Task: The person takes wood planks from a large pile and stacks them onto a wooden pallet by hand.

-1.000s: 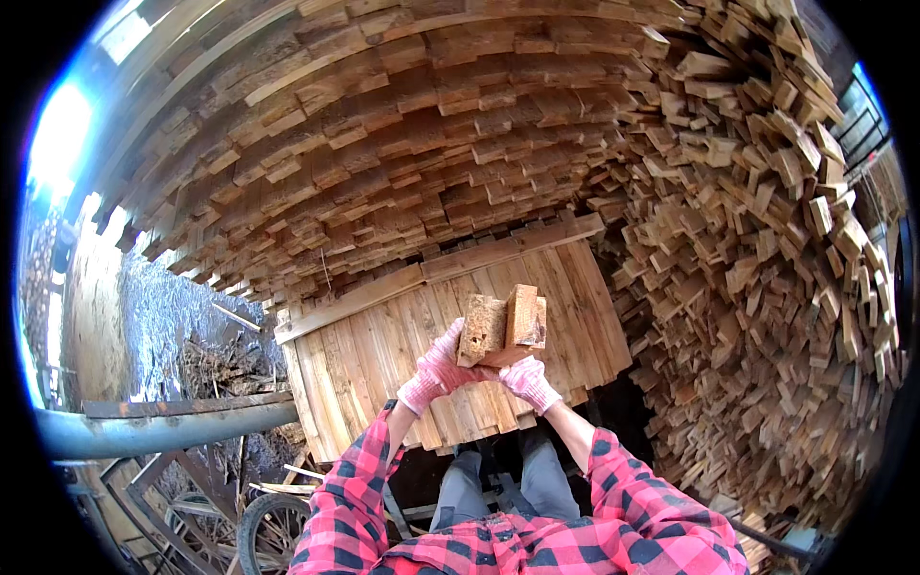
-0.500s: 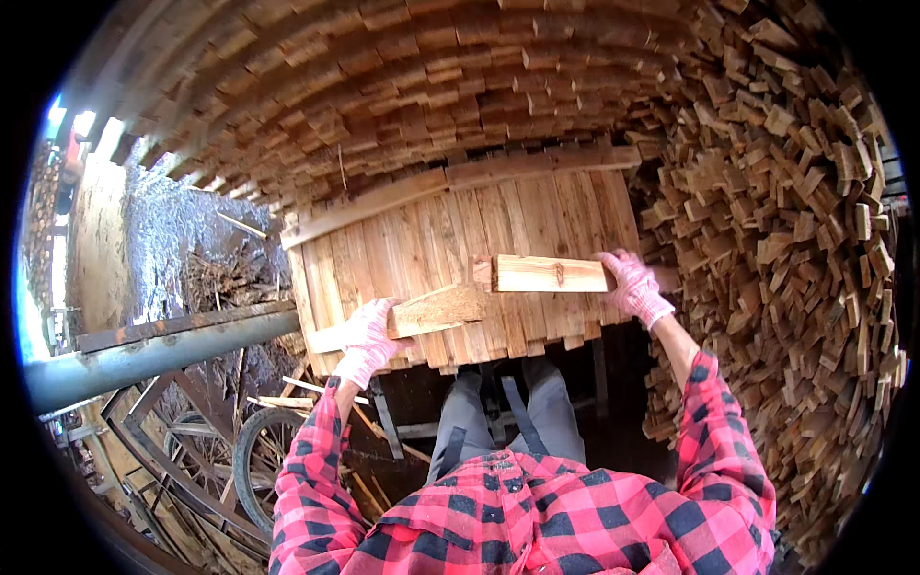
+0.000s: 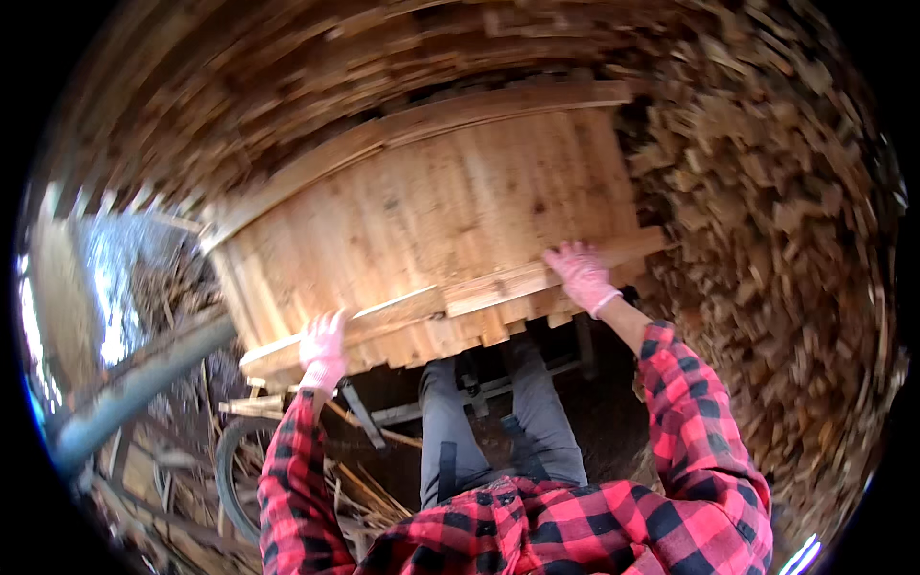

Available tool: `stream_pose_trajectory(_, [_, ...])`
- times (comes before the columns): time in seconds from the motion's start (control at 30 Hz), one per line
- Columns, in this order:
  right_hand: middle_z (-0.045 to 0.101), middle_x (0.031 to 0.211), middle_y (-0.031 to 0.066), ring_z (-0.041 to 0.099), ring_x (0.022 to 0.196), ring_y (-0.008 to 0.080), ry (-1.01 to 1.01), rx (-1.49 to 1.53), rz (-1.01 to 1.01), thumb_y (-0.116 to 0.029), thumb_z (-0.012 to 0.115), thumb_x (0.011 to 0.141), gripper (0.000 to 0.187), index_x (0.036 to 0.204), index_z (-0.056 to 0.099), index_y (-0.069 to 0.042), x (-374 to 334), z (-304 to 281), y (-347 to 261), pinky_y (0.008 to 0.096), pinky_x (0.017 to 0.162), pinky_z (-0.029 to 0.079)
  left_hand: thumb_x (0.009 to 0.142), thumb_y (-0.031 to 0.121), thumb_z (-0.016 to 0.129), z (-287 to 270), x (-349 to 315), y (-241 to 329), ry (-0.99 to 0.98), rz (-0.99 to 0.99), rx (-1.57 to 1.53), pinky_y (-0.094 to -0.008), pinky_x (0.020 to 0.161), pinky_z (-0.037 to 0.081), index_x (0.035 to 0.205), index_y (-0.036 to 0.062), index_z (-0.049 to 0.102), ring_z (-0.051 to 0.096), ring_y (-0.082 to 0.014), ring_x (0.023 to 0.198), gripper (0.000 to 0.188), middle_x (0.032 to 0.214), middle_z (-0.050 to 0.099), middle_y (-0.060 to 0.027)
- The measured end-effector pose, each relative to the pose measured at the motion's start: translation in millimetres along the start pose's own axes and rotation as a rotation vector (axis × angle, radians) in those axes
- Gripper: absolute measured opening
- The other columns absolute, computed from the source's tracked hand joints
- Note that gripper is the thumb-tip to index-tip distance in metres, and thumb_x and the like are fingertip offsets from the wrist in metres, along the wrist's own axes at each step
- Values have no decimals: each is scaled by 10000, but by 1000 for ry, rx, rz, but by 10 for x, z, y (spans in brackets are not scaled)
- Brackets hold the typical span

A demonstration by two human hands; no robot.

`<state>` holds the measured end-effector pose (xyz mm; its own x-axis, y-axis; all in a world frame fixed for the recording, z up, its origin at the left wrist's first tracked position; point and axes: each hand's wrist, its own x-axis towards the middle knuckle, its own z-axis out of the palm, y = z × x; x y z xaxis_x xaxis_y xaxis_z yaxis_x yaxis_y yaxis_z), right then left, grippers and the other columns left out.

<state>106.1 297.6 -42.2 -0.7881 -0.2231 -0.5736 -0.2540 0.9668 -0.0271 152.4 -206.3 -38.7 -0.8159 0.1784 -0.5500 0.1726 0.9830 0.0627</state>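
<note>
Pink-gloved, my left hand (image 3: 324, 349) is closed over a light wooden slat (image 3: 393, 314) along the near edge of a layer of boards. My right hand (image 3: 583, 276), in a matching glove, grips a second slat (image 3: 496, 287), its fingers laid over the top. The two slats run crosswise in a line, their inner ends meeting near the middle. Under them lie side-by-side boards (image 3: 431, 206) with uneven near ends. A similar crosswise strip (image 3: 383, 134) runs along the far edge. My thumbs are mostly hidden, and motion blurs the view.
Stacked wood pieces rise like a wall (image 3: 383, 48) behind the boards, and a heap of short offcuts (image 3: 757, 249) fills the right. At left are a blue-grey pipe (image 3: 144, 383), a wheel (image 3: 233, 470) and thin scrap sticks (image 3: 369, 494). My legs are beneath the near edge.
Both slats have come toward me onto the near edge and now line up end to end, hands still on them. The view has shifted, with the boards appearing larger.
</note>
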Motion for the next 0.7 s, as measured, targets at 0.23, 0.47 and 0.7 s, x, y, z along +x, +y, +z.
stream_pose_trajectory(0.23, [628, 1108, 123, 590, 1092, 358, 93, 108, -121, -146, 604, 835, 315, 1141, 639, -211, -140, -108, 94, 525, 932, 470, 715, 82, 723, -65, -154, 1, -23, -18, -99, -437, 1184, 316, 1384, 107, 513, 464, -342, 1326, 702, 1372, 538, -158])
stream_pose_trajectory(0.47, [554, 1088, 103, 564, 1051, 323, 316, -15, -107, -179, 618, 812, 343, 1145, 544, -215, -104, 327, 106, 526, 865, 454, 762, 238, 754, 154, 252, 299, -85, -30, -92, -431, 1206, 306, 1473, 80, 454, 435, -349, 1390, 788, 1459, 496, -186])
stream_pose_trajectory(0.7, [393, 1530, 267, 425, 1385, 446, 448, 478, 160, -210, 839, 713, 1032, 1579, 278, -194, -1104, -634, -208, 551, 1124, 382, 810, 285, 752, -592, 289, 1069, -118, 248, -255, -417, 1193, 318, 1489, 58, 430, 438, -350, 1395, 786, 1476, 476, -219])
